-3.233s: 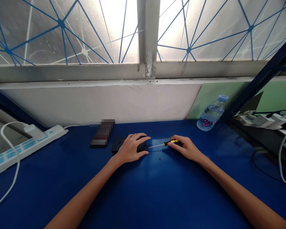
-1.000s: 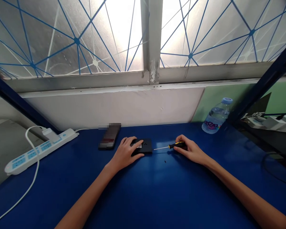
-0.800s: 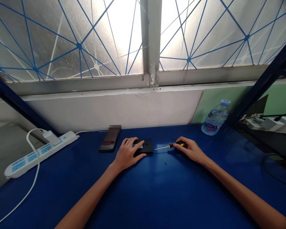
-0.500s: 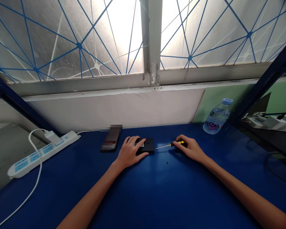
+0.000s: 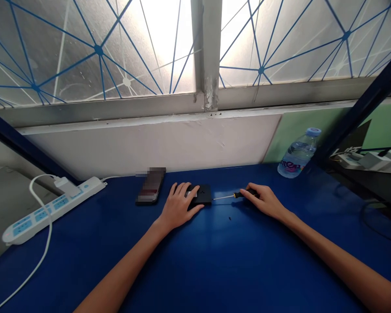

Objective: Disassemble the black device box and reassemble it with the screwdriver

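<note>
A flat black box [image 5: 204, 195] with a pale label lies on the blue table. My left hand [image 5: 182, 203] grips it from the left, thumb along the near edge and fingers over its top, covering the left part. My right hand [image 5: 263, 198] is closed around the black and yellow handle of a screwdriver [image 5: 224, 197]. The thin shaft points left, level with the table, its tip at or very near the box's right side; contact is too small to make out. A tiny dark piece, perhaps a screw [image 5: 230, 218], lies on the table nearer to me.
Left of my hand lies a phone [image 5: 150, 187]. A white power strip [image 5: 57, 208] with a plugged-in charger and cable runs along the left edge. A water bottle [image 5: 298, 154] stands back right beside a blue frame post [image 5: 352, 115]. Windows rise behind.
The screwdriver handle has turned in my right fingers: its yellow stripes showed before and are now mostly hidden. My left hand stays on the box. The view has shifted slightly.
</note>
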`<state>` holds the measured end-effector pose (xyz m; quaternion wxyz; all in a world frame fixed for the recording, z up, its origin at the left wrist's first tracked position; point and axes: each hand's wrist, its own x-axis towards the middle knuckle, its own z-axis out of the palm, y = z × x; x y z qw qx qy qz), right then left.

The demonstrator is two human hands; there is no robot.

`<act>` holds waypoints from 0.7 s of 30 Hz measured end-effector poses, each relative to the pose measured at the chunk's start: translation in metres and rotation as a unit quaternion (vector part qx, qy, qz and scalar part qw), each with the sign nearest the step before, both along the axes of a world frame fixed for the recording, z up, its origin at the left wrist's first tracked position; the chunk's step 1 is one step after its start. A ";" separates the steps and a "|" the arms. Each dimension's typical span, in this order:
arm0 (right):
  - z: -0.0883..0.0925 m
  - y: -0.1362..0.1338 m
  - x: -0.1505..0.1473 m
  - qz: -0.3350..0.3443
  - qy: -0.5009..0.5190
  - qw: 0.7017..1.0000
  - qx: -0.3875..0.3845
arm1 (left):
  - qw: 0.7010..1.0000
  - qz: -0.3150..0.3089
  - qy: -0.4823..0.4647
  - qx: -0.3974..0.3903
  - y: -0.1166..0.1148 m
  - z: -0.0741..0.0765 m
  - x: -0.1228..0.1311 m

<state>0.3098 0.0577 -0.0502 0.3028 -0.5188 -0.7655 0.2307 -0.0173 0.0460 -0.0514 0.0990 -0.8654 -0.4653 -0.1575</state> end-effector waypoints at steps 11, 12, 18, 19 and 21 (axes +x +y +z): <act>-0.001 0.001 0.010 0.052 -0.001 0.998 -0.045 | 1.000 -0.002 -0.002 -0.004 0.000 0.001 0.001; -0.001 0.001 0.010 0.054 0.001 0.997 -0.047 | 1.000 -0.002 -0.001 -0.003 0.000 0.001 0.001; 0.005 -0.001 0.011 0.057 -0.009 0.996 -0.065 | 1.000 -0.001 0.009 0.007 0.000 0.000 0.000; 0.005 -0.002 0.011 0.058 -0.010 0.996 -0.068 | 1.000 -0.002 0.012 0.010 0.000 0.000 0.000; 0.005 -0.002 0.011 0.063 -0.009 0.996 -0.069 | 1.000 -0.002 0.014 0.016 0.000 -0.001 0.000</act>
